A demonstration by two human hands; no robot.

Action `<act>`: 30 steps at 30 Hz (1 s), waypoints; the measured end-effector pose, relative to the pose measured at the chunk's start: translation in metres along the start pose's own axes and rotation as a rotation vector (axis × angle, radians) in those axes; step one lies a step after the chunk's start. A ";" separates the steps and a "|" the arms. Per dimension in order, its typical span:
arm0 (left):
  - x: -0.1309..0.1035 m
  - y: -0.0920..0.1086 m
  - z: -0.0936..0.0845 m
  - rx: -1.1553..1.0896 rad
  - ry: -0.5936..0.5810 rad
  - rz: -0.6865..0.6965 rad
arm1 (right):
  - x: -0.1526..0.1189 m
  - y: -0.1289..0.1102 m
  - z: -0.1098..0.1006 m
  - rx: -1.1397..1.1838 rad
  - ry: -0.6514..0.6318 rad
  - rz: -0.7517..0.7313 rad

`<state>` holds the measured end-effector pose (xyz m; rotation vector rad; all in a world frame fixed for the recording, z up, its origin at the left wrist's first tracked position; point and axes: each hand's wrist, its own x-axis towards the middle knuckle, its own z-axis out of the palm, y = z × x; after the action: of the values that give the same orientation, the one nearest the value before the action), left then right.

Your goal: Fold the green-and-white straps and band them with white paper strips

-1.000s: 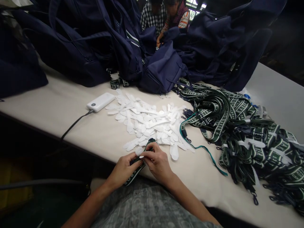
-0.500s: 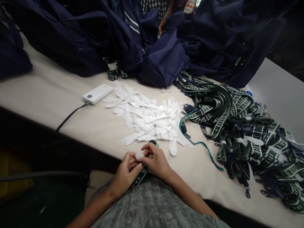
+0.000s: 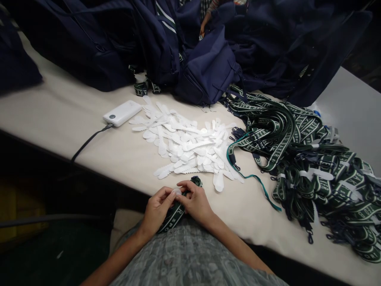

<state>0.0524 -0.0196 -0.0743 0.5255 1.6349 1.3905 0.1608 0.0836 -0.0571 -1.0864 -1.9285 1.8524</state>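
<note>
Right at the table's near edge, both your hands are bunched together on one folded green strap (image 3: 175, 212), dark green webbing with white lettering, its lower end hanging toward your lap and its looped top peeking out past your fingers. Your left hand (image 3: 156, 210) pinches a single white plastic tie (image 3: 176, 192) against the strap with the fingertips, and your right hand (image 3: 195, 200) is closed over the strap from the other side, so both grips are narrow and holding that same bundle. Just beyond your hands there's a loose heap of white ties (image 3: 186, 149), way too many to count, flat serrated strips with rounded ends spread over the pale table (image 3: 59, 119). One white power bank (image 3: 122, 113) sits left of the heap with one dark cable (image 3: 89, 141) running off the near edge. Off to the right is a big tangle of matching green straps (image 3: 297, 155), dozens easily, several already wrapped with white ties. Farthest back, a pile of navy backpacks (image 3: 208, 67) lines the table, at least four or five, and one other person's hand (image 3: 203, 29) pokes in above them.
</note>
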 end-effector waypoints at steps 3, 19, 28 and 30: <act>0.001 -0.002 -0.001 0.021 0.040 0.018 | 0.001 0.000 0.001 -0.102 0.046 -0.037; 0.005 -0.014 -0.003 0.237 0.138 0.410 | 0.015 -0.001 -0.001 -0.146 0.036 -0.014; 0.012 -0.034 -0.004 0.415 0.217 0.863 | 0.009 0.009 0.014 -0.107 0.224 -0.079; 0.012 -0.033 -0.006 0.434 0.197 0.879 | 0.006 0.013 0.016 -0.139 0.264 -0.141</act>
<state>0.0486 -0.0229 -0.1093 1.5384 1.9778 1.7210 0.1504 0.0742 -0.0738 -1.1384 -1.9447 1.4402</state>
